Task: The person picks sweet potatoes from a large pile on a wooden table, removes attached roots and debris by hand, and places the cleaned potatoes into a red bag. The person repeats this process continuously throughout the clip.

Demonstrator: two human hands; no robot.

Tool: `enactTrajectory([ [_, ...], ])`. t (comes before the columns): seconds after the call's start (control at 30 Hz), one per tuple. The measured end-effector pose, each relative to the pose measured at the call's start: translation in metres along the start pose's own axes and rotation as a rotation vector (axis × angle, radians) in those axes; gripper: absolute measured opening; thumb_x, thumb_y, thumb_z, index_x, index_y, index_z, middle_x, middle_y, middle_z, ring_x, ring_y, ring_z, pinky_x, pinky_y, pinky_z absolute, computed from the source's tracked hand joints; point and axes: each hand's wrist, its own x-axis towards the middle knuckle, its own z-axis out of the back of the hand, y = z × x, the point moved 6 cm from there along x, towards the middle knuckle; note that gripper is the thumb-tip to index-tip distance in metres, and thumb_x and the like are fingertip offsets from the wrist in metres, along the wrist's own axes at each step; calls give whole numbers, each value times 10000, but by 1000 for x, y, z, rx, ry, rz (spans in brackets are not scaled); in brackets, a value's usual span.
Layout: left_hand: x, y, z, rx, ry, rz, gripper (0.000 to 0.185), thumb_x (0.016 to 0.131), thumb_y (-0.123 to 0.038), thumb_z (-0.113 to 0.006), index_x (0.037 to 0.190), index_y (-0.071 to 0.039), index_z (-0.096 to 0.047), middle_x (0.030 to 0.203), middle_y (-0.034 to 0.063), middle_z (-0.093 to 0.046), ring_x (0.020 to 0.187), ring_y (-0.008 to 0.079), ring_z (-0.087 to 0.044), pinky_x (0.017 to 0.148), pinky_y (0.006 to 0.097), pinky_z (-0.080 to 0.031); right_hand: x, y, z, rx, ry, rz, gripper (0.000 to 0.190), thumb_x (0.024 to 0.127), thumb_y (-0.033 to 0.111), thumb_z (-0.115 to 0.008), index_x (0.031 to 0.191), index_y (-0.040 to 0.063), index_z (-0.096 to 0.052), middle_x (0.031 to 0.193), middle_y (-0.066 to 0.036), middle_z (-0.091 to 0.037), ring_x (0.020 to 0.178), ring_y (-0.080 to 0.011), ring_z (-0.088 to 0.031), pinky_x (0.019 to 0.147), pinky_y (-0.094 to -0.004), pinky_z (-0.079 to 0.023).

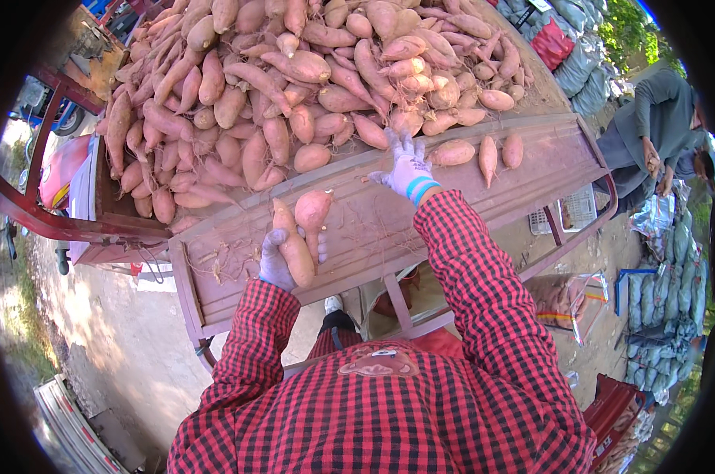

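My left hand [278,260], in a pale work glove, holds two sweet potatoes above the lowered metal tailgate [357,255]. One is a long tan sweet potato [293,249]; the other is a rounder pink sweet potato [313,210] with a narrow tail. My right hand [406,163], gloved too with a blue cuff band, reaches to the inner edge of the tailgate, fingers spread. Its fingertips are by the lower edge of the sweet potato pile [298,89]; whether they touch one I cannot tell. Right of it lie three loose sweet potatoes [452,153] on the tailgate.
A red metal frame [55,207] borders the cart bed at left. At right a person [650,130] stands by the tailgate's end, near a white plastic crate [576,210]. Stacked filled sacks [668,296] stand further right. A bag of sweet potatoes [561,302] sits below the tailgate.
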Motion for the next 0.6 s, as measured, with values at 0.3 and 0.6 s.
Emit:
enactTrajectory([
  [0.3,-9,73,-82,278,259,175,822,699,-441,-732,1331,-4,-439,1179,151,-576,1040,303,-589,889,443,-506,-144,33,-35,1752,105,-528,831,779,201,-805,1431,33,-317,1183,-158,-566,1052,-260,-598,877,-365,-527],
  [0.6,-22,145,-89,450,179,384,713,727,-459,-727,1230,-21,-475,1003,112,-603,893,276,-616,856,447,-514,-227,-72,-32,2391,97,-613,394,859,394,-715,1062,84,-581,849,-70,-620,717,-190,-604,588,-279,-495],
])
